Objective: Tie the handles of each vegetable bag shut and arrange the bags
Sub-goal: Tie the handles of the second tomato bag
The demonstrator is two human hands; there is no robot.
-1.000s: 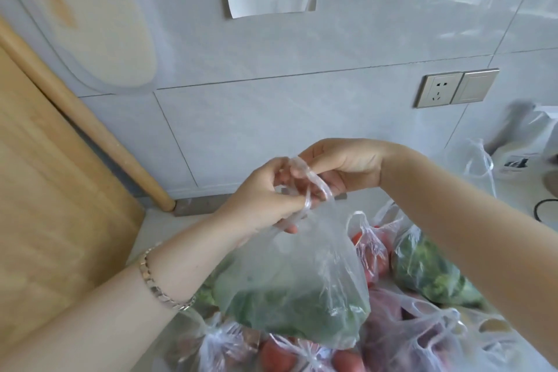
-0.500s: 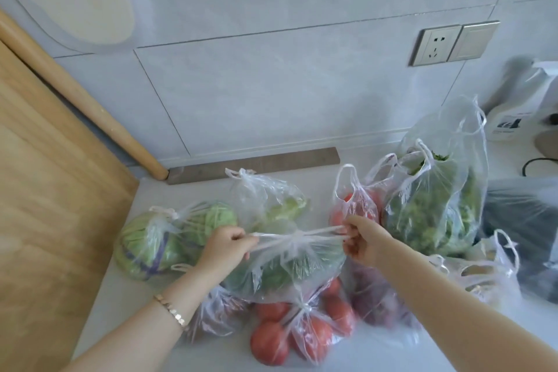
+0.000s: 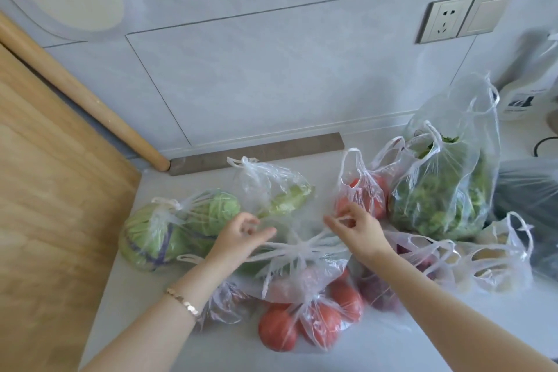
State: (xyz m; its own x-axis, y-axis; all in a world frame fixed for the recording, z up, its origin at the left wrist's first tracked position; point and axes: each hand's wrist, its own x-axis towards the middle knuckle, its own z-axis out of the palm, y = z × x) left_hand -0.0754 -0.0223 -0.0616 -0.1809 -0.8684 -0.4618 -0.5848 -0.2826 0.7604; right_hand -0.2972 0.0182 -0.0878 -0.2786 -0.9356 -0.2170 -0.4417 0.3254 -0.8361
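Dark bag (image 3: 531,199) cut by right edge; white bottle (image 3: 527,90) blurred.

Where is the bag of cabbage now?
The bag of cabbage lies at the left of the counter, beside the wooden board, just left of the left hand.

A single head-worn camera looked steeply down. It sat close above a countertop (image 3: 437,341). It faced a tiled wall (image 3: 271,69).

Both hands (image 3: 241,235) (image 3: 356,232) loosely curled, apart
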